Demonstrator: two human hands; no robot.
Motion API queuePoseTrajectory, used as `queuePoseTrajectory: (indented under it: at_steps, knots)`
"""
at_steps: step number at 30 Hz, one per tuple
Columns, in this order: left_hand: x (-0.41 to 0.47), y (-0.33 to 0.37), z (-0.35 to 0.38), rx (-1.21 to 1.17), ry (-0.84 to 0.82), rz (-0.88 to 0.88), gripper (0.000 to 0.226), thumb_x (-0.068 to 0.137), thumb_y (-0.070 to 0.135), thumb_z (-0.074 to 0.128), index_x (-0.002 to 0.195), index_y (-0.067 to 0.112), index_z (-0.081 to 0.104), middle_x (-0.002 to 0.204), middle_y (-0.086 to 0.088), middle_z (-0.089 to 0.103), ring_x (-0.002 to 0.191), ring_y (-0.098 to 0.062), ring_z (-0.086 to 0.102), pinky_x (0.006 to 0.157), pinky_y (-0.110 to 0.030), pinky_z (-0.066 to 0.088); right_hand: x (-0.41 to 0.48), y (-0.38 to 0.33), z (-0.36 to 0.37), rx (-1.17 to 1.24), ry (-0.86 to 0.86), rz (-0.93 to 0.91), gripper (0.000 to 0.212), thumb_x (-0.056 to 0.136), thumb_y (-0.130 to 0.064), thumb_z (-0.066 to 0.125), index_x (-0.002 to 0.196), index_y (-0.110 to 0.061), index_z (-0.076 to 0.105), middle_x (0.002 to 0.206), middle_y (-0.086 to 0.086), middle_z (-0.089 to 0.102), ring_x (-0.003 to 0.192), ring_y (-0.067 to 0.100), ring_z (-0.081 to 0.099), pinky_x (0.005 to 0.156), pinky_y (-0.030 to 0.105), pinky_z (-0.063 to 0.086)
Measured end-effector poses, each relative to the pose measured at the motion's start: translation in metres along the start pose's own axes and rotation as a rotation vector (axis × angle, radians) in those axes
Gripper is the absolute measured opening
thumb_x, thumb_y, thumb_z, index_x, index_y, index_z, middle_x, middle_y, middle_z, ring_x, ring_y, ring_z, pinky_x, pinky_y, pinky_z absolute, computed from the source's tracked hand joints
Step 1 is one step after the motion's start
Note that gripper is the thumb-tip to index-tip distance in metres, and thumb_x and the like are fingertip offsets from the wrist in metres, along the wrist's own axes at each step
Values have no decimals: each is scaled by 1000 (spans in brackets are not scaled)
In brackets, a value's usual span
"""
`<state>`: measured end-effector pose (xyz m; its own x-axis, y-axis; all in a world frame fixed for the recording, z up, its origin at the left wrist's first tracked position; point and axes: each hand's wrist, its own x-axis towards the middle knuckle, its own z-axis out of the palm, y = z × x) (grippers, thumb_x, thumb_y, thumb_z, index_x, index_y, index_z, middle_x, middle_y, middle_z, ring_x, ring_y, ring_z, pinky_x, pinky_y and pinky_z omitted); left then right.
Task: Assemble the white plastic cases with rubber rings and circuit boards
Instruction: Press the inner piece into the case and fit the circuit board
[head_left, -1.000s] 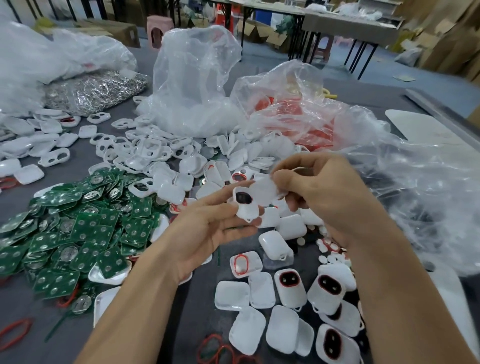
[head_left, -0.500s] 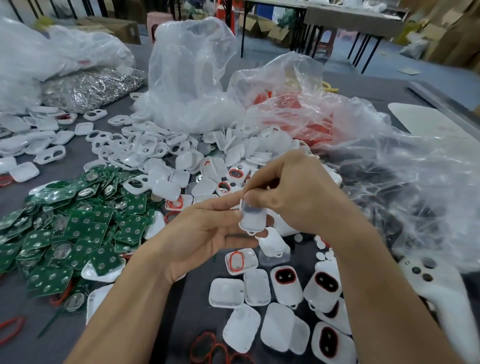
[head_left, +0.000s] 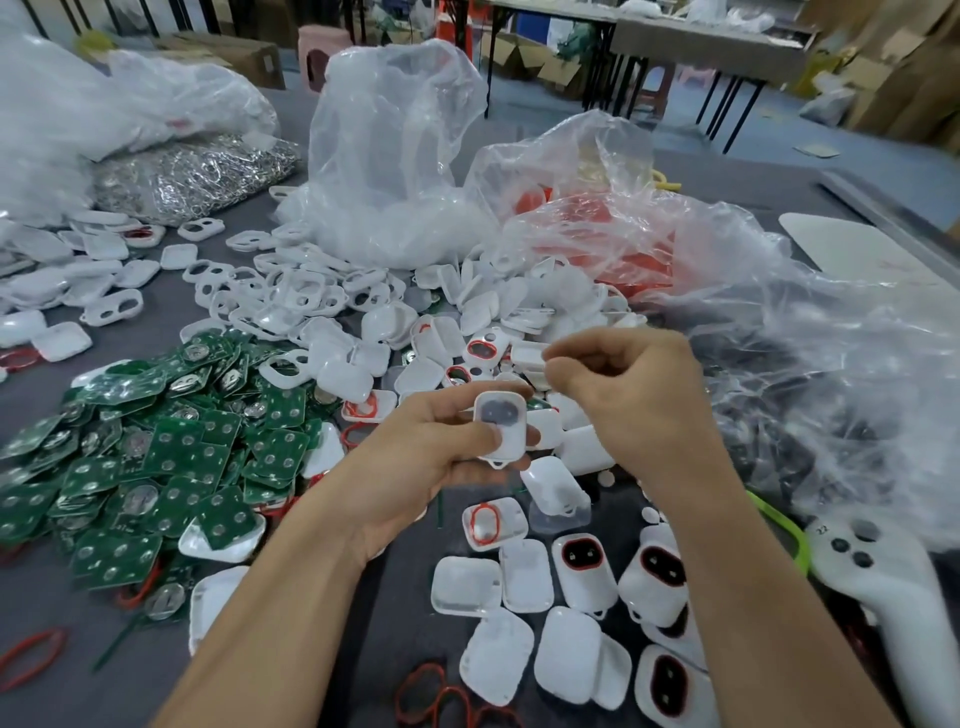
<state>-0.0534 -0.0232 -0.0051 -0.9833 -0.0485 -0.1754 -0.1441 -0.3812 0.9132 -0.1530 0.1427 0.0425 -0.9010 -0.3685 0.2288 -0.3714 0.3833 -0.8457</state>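
left hand (head_left: 431, 457): fingers curled round white case (head_left: 500, 427), held above worktop (head_left: 395, 623), dark window facing up. right hand (head_left: 639, 400) just beside, fingers curled, tips pinched; contents cannot tell. green circuit boards (head_left: 156, 457) heaped left.

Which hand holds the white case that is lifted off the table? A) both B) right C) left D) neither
C: the left hand curls round the white case, thumb on its face; the right hand is beside it, fingers curled, not holding it.
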Motion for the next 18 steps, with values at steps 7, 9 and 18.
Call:
queuePoseTrajectory:
  at_steps: [7,9,18]
  knots:
    - [2,-3,5,146,89,46,36,95,-9,55,115,12,77,107,-17,77,96,-27,76,77,-30,61,-21,4,24,28,-94,56,24,65,-50,78,81,-32,78,70,-13,74,65,6,72,62,24,59]
    - [0,-3,5,149,104,52,35,95,-8,56,115,12,77,106,-17,77,96,-25,76,74,-27,60,-23,4,28,-12,-61,36,16,70,-44,81,81,-33,77,68,-13,73,61,6,69,57,20,55]
    - [2,-4,12,69,193,50,22,98,6,60,104,10,81,97,-17,79,85,-25,77,70,-31,62,-27,2,36,69,46,46,13,79,-18,84,80,-29,78,66,-13,73,61,8,71,61,30,62]
